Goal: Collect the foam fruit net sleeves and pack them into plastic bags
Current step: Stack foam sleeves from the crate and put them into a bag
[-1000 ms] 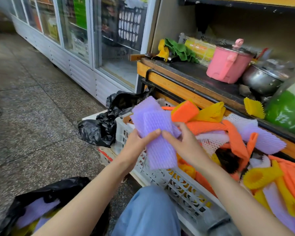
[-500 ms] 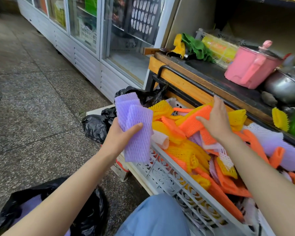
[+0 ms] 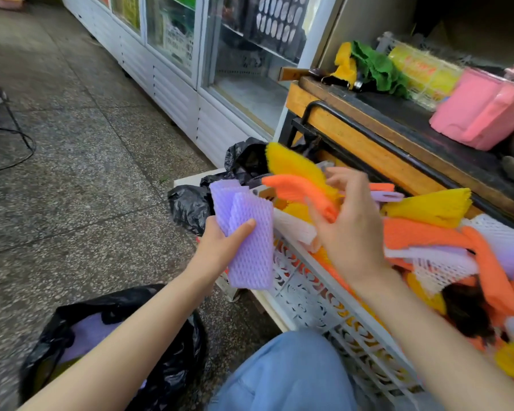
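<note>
The left hand (image 3: 220, 247) grips a flat stack of purple sleeves (image 3: 250, 247), soft foam with a diamond mesh. Its thumb is pressed across the front, just outside the white crate (image 3: 309, 301). The right hand (image 3: 353, 232), fingers curled, pinches an orange sleeve (image 3: 291, 188) above the crate's yellow, orange and white ones. More purple ones lie in the black bag (image 3: 172, 372) on the floor (image 3: 72, 203).

Soft even daylight, faint shadows, motion blur throughout, wide-angle edge distortion
</note>
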The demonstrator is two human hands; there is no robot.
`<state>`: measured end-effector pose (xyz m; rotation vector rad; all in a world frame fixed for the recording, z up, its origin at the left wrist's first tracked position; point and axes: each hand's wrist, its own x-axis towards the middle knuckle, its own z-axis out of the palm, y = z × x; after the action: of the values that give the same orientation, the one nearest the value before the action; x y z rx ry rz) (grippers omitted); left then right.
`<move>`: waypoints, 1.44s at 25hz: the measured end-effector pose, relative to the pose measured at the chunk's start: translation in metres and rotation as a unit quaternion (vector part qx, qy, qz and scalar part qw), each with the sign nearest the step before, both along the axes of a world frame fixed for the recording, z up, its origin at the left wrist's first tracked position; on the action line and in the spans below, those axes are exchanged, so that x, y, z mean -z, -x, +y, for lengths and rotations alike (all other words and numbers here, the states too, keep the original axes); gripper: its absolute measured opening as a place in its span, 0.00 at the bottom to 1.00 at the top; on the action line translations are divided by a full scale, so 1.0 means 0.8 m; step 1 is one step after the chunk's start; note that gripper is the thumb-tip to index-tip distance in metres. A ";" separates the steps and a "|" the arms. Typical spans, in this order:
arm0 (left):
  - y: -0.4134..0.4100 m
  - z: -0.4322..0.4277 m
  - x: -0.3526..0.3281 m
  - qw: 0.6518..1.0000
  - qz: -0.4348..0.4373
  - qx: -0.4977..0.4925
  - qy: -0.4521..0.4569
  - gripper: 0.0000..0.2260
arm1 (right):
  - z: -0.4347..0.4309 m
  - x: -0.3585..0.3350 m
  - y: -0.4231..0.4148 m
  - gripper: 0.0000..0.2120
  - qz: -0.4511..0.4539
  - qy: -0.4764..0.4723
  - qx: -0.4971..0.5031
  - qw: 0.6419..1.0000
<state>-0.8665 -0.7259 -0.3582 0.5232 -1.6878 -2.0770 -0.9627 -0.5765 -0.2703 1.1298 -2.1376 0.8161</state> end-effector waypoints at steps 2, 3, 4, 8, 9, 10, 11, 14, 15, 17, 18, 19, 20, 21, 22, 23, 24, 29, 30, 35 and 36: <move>-0.016 -0.006 0.006 0.999 -0.001 -0.033 -0.023 0.22 | -0.029 0.037 -0.040 0.17 -0.052 -0.025 -0.065 0.996; -0.025 -0.011 0.011 0.998 -0.002 -0.043 -0.040 0.21 | -0.043 0.056 -0.055 0.18 -0.086 -0.040 -0.093 0.991; -0.036 -0.018 0.016 0.997 -0.009 -0.047 -0.056 0.20 | -0.056 0.074 -0.068 0.20 -0.121 -0.053 -0.118 0.984; -0.096 -0.056 0.035 0.989 -0.062 -0.060 -0.117 0.19 | -0.100 0.125 -0.107 0.19 -0.221 -0.093 -0.205 0.949; -0.112 -0.066 0.040 0.990 -0.064 -0.053 -0.114 0.22 | -0.109 0.135 -0.117 0.18 -0.235 -0.103 -0.232 0.938; -0.124 -0.075 0.046 0.992 -0.063 -0.047 -0.103 0.25 | -0.116 0.144 -0.126 0.17 -0.246 -0.113 -0.259 0.927; -0.138 -0.084 0.053 0.993 -0.063 -0.054 -0.090 0.25 | -0.125 0.153 -0.137 0.16 -0.258 -0.121 -0.284 0.916; -0.168 -0.107 0.073 0.987 -0.083 -0.108 -0.081 0.21 | -0.146 0.179 -0.162 0.15 -0.303 -0.120 -0.330 0.886; -0.173 -0.111 0.078 0.986 -0.088 -0.116 -0.085 0.22 | -0.151 0.183 -0.167 0.15 -0.312 -0.115 -0.338 0.881; -0.188 -0.124 0.094 0.978 -0.115 -0.150 -0.084 0.24 | -0.166 0.200 -0.178 0.16 -0.331 -0.113 -0.368 0.861; -0.195 -0.130 0.100 0.972 -0.135 -0.174 -0.077 0.24 | -0.170 0.208 -0.181 0.17 -0.346 -0.117 -0.387 0.847; -0.202 -0.136 0.107 0.965 -0.155 -0.202 -0.067 0.24 | -0.173 0.216 -0.183 0.18 -0.368 -0.118 -0.395 0.833; -0.209 -0.143 0.113 0.956 -0.174 -0.229 -0.055 0.26 | -0.176 0.227 -0.181 0.18 -0.389 -0.110 -0.385 0.830; -0.216 -0.151 0.119 0.949 -0.189 -0.249 -0.047 0.28 | -0.178 0.243 -0.177 0.16 -0.407 -0.094 -0.353 0.837; -0.223 -0.160 0.126 0.944 -0.196 -0.261 -0.040 0.29 | -0.180 0.262 -0.170 0.15 -0.421 -0.084 -0.302 0.851; -0.228 -0.167 0.131 0.942 -0.196 -0.269 -0.034 0.28 | -0.180 0.285 -0.160 0.16 -0.430 -0.098 -0.240 0.865; -0.233 -0.174 0.138 0.941 -0.197 -0.275 -0.032 0.27 | -0.180 0.310 -0.150 0.19 -0.438 -0.142 -0.179 0.869; -0.237 -0.189 0.166 0.932 -0.207 -0.296 -0.035 0.31 | -0.188 0.403 -0.134 0.43 -0.554 -0.309 -0.053 0.771; -0.235 -0.189 0.172 0.931 -0.210 -0.296 -0.038 0.30 | -0.197 0.414 -0.135 0.45 -0.551 -0.304 -0.036 0.776; -0.229 -0.189 0.196 0.927 -0.226 -0.293 -0.062 0.36 | -0.235 0.445 -0.116 0.29 -0.527 -0.304 0.059 0.792; -0.228 -0.190 0.200 0.925 -0.235 -0.290 -0.066 0.38 | -0.236 0.450 -0.108 0.22 -0.535 -0.315 0.064 0.781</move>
<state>-0.6845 -0.8782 -0.5185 1.4638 -1.3738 -1.7014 -0.8766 -0.7657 -0.6300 0.8266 -3.6105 0.7761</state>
